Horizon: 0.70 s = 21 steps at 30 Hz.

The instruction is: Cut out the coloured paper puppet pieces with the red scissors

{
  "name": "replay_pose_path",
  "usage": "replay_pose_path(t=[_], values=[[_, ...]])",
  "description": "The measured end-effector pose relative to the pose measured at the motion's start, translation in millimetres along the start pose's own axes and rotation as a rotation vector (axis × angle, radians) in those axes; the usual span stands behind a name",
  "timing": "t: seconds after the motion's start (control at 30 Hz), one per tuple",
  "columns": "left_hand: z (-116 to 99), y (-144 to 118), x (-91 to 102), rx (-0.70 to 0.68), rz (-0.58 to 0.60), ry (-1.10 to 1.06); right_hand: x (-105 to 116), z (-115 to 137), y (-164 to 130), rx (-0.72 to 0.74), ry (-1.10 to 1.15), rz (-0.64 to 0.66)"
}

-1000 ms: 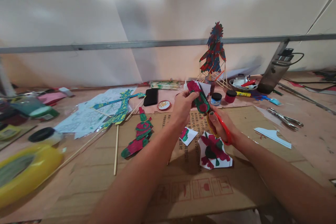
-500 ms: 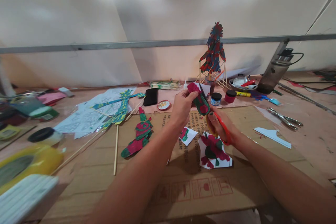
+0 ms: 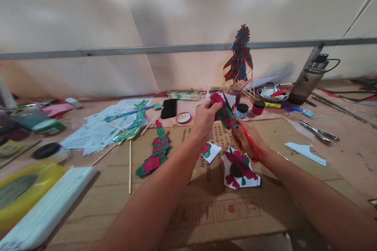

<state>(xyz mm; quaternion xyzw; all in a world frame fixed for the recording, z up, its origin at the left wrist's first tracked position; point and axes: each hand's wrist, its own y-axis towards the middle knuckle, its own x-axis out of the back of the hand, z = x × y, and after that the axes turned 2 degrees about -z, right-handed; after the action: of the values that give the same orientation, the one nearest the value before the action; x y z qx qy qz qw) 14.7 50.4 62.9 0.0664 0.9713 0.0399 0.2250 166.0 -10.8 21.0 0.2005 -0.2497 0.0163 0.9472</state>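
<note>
My left hand (image 3: 206, 119) holds up a painted red and green paper piece (image 3: 225, 113) above the cardboard sheet (image 3: 188, 211). My right hand (image 3: 246, 141) grips red-handled scissors (image 3: 250, 143), whose blades reach up into the paper piece. Below my hands lie a red and green painted sheet (image 3: 240, 168) and a small white offcut (image 3: 209, 151). A finished red and green cut-out figure (image 3: 156, 155) lies to the left of them on the cardboard.
A blue-green puppet on sticks (image 3: 132, 119) lies on white sheets at the left. A standing puppet (image 3: 240, 57), paint jars (image 3: 243, 110), a black phone (image 3: 169, 108), pliers (image 3: 319, 132), a bottle (image 3: 308, 82) and a yellow tape roll (image 3: 23, 192) surround the cardboard. A pale flat object (image 3: 47, 211) lies at lower left.
A pale flat object has slid in from the lower left edge, over the yellow tape roll. My hands, the paper piece and the scissors have barely moved.
</note>
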Motion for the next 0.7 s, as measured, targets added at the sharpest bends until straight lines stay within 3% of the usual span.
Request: replay_pose_path(t=[0.37,0.7], values=[[-2.0,-3.8,-2.1,0.03,-0.007,-0.039,0.7,-5.1,-0.4,-0.046,0.04,0.037],[2.8,-3.3,-3.0,0.038,0.012,-0.02,-3.6,-14.9,-1.0,-0.071,0.124,-0.013]])
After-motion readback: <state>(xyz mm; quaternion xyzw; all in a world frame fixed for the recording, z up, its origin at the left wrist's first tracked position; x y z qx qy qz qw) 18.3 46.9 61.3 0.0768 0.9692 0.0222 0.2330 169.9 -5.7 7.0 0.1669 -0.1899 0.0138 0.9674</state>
